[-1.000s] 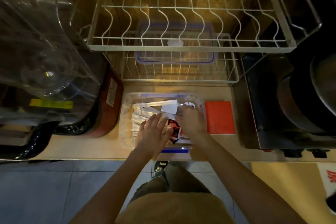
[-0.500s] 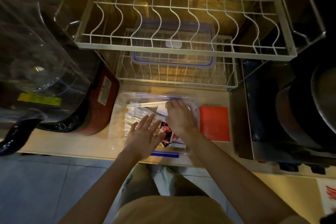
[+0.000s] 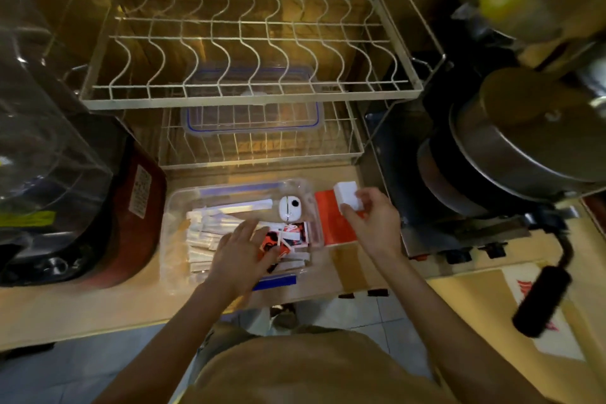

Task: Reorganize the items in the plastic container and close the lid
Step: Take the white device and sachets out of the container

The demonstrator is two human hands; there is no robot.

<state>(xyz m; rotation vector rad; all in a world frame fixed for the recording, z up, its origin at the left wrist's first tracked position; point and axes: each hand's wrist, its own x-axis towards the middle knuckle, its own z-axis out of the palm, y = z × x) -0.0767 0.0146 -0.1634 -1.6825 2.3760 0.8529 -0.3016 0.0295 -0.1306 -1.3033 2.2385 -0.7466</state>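
Observation:
A clear plastic container (image 3: 178, 207) with blue clips sits open on the counter in front of me. Inside lie several white paper-wrapped sticks (image 3: 210, 229), red-and-black sachets (image 3: 292, 234) and a small white round gadget (image 3: 289, 207). My left hand (image 3: 244, 252) rests flat on the sachets, fingers spread. My right hand (image 3: 372, 223) is outside the container to its right, holding a small white box (image 3: 347, 195) above a red flat pad (image 3: 331, 223). The clear lid with a blue seal (image 3: 252, 118) lies on the lower shelf of the wire rack behind.
A two-tier white wire dish rack (image 3: 249, 92) stands behind the container. At left sit a dark red appliance (image 3: 137, 207) and a clear plastic cover (image 3: 42, 128). A stove with a lidded pan (image 3: 511, 141) and its black handle (image 3: 541, 298) is at right.
My right hand lifted a small white box out of the container and moved it right, over the red pad. My left hand stayed on the sachets. The camera tilted up.

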